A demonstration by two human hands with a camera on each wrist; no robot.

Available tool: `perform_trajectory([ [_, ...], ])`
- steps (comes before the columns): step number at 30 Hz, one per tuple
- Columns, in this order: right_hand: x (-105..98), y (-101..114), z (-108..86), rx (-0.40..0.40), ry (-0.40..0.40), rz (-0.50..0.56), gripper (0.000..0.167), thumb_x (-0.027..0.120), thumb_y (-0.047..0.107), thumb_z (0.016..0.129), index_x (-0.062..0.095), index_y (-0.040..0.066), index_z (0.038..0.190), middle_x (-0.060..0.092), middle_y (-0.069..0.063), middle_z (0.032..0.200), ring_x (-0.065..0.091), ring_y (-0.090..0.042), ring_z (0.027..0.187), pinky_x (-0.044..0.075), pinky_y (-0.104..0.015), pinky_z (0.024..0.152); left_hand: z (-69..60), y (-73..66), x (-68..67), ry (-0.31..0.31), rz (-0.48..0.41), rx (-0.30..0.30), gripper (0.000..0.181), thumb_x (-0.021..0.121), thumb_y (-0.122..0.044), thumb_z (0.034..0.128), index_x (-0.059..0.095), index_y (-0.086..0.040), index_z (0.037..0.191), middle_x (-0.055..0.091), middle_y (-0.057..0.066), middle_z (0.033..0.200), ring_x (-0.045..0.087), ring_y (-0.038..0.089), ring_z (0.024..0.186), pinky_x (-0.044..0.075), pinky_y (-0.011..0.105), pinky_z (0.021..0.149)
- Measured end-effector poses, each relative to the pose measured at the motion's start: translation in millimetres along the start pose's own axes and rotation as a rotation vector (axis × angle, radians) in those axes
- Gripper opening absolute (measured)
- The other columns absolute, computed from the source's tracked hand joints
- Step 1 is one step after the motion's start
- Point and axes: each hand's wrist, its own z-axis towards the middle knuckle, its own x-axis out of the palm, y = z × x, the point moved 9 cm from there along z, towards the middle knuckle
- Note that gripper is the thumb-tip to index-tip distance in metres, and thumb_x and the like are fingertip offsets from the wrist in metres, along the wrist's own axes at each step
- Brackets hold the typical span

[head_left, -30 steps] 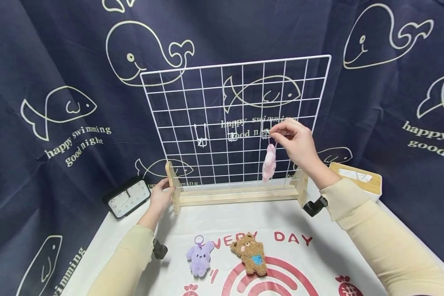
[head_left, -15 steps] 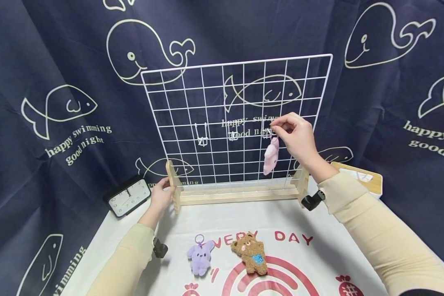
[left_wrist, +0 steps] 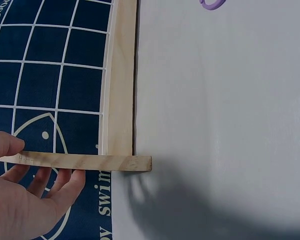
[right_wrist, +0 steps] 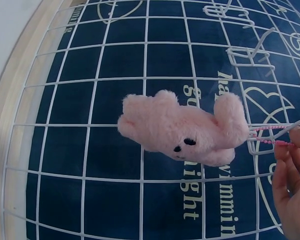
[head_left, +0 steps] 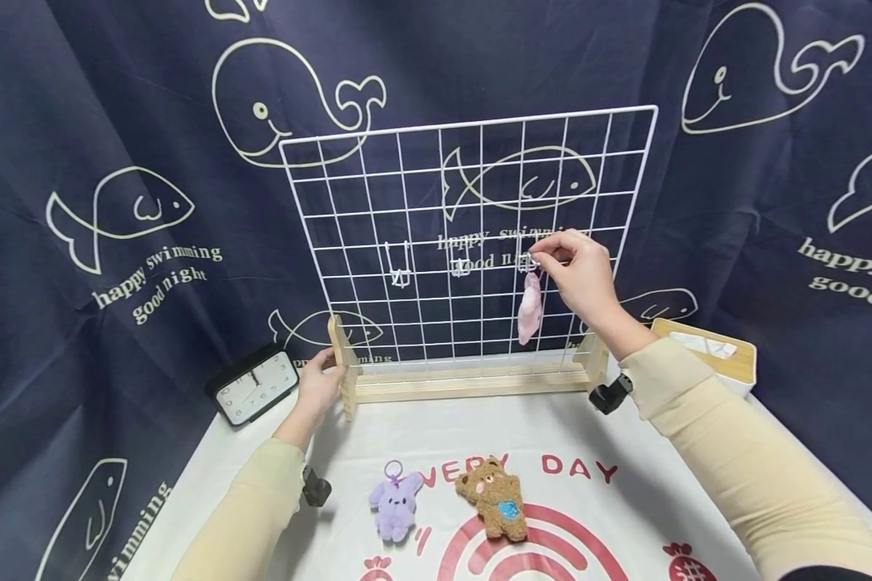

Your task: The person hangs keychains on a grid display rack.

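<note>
My right hand [head_left: 583,273] pinches the pink bead chain [right_wrist: 274,142] of a pink plush keychain [head_left: 530,311] at the rightmost white hook on a white wire grid rack [head_left: 468,125]. In the right wrist view the pink plush [right_wrist: 190,127] hangs in front of the grid, and the chain is beside the hook. Whether the chain is over the hook's tip, I cannot tell. My left hand [head_left: 318,387] grips the rack's left wooden foot [left_wrist: 85,161], thumb on one side and fingers on the other. A purple plush keychain [head_left: 394,512] and a brown bear plush [head_left: 497,500] lie on the table.
Two more white hooks, a left hook [head_left: 400,277] and a middle hook [head_left: 460,267], hang on the grid. A black-framed clock [head_left: 254,389] stands left of the rack. At right is a wooden-topped box [head_left: 739,365] with white tissue. Dark printed cloth surrounds the table.
The pink plush and my right hand rose a little at the hook, then came down slightly. Less chain shows above the plush in the head view now. My left hand keeps its place.
</note>
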Motion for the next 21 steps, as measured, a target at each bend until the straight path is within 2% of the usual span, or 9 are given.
perform_trajectory([
  [11, 5.1, -1.7, -2.7, 0.000, 0.000, -0.047, 0.010, 0.071, -0.002, 0.092, 0.079, 0.000, 0.098, 0.069, -0.013, 0.092, 0.057, -0.002, 0.076, 0.047, -0.005, 0.070, -1.3, -0.4, -0.5, -0.004, -0.005, -0.001, 0.050, 0.053, -0.004, 0.0980, 0.047, 0.000, 0.148, 0.049, 0.027, 0.140, 0.048, 0.047, 0.132, 0.050, 0.053, 0.107],
  [16, 5.3, -0.7, -2.9, -0.013, -0.007, -0.043, 0.011, 0.071, -0.004, 0.091, 0.079, -0.002, 0.098, 0.069, -0.014, 0.091, 0.058, -0.004, 0.074, 0.047, -0.003, 0.068, -1.7, -1.0, -1.2, -0.006, -0.002, 0.006, 0.051, 0.054, -0.004, 0.0976, 0.047, 0.001, 0.148, 0.049, 0.027, 0.140, 0.047, 0.047, 0.132, 0.049, 0.053, 0.107],
  [21, 3.3, -2.9, -3.3, -0.006, -0.020, -0.047, 0.011, 0.071, -0.005, 0.090, 0.079, -0.001, 0.097, 0.069, -0.013, 0.092, 0.057, 0.001, 0.073, 0.047, -0.003, 0.068, -0.1, -0.9, -0.6, -0.007, -0.006, 0.011, 0.051, 0.054, -0.003, 0.0969, 0.048, 0.001, 0.147, 0.050, 0.027, 0.140, 0.049, 0.047, 0.131, 0.050, 0.053, 0.107],
])
